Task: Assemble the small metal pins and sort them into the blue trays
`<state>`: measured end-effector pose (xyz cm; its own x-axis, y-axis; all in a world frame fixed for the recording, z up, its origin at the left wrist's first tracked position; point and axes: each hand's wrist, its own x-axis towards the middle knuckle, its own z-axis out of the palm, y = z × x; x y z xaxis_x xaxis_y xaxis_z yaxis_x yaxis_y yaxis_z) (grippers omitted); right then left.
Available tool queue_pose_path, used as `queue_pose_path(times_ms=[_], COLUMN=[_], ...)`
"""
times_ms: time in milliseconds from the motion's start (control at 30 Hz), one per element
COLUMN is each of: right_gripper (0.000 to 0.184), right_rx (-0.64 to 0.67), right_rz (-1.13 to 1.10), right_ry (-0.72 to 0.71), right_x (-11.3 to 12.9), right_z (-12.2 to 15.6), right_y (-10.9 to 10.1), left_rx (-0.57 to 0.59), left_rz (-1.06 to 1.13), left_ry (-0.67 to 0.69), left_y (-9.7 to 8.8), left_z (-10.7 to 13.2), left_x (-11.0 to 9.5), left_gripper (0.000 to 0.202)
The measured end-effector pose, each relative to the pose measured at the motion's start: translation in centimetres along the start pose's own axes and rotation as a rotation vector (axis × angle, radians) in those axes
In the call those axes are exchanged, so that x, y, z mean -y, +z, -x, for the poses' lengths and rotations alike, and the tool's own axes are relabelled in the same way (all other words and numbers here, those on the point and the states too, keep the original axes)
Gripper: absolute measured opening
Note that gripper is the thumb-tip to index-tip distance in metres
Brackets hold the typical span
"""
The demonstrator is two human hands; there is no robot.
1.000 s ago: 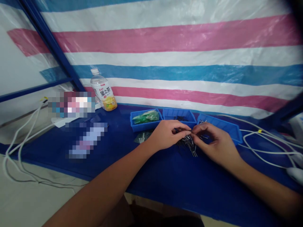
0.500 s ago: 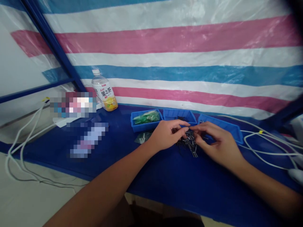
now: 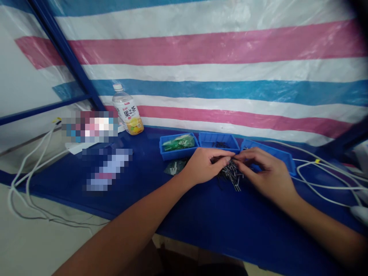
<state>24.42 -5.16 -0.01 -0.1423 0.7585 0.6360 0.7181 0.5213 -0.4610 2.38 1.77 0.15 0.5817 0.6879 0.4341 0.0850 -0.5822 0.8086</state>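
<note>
My left hand (image 3: pixel 205 165) and my right hand (image 3: pixel 263 168) meet fingertip to fingertip over a heap of thin dark and silvery pins (image 3: pixel 231 177) on the blue table (image 3: pixel 212 218). Thumb and fingers of each hand are pinched together. Something small and dark shows between the two pinches, too small to name. Behind the hands stand three blue bins. The left bin (image 3: pixel 172 155) holds green plastic bags (image 3: pixel 178 142), the middle bin (image 3: pixel 207 137) holds some small dark pieces (image 3: pixel 220 145), and the right bin (image 3: pixel 284 159) is partly hidden by my right hand.
A clear bag (image 3: pixel 174 167) with pale pieces lies left of the heap. A drink bottle (image 3: pixel 130 115) stands at the back left, near blurred-out items. White cables (image 3: pixel 324 186) loop at the right and more hang at the left. A striped plastic sheet (image 3: pixel 201 50) closes off the back.
The fingertips of both hands have closed more tightly, with thumbs and fingers nearer each other. Both hands stay over the heap; the view has shifted very slightly.
</note>
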Motion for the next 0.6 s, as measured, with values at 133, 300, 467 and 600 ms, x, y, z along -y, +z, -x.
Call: queue_pose_path(times_ms=[133,300,467,600], right_gripper=[0.007,0.011,0.015,0.019], right_rx=[0.018,0.039,0.062,0.083], right_rz=[-0.004,-0.026,-0.085,-0.102], right_ry=[-0.023,-0.046,-0.001,0.122], right_x=[-0.1,0.0,-0.2,-0.2], right_z=[0.0,-0.1,0.3,0.7], right_y=[0.0,0.0,0.3,0.4], left_rx=[0.029,0.017,-0.052,-0.087], left_rz=[0.118,0.171,0.256,0.265], left_ry=[-0.052,-0.124,-0.159,-0.160], left_y=[0.1,0.0,0.0,0.2], left_z=[-0.1,-0.3,-0.5,-0.4], left_x=[0.7,1.1,1.3,1.4], left_gripper=[0.028,0.026,0.019,0.015])
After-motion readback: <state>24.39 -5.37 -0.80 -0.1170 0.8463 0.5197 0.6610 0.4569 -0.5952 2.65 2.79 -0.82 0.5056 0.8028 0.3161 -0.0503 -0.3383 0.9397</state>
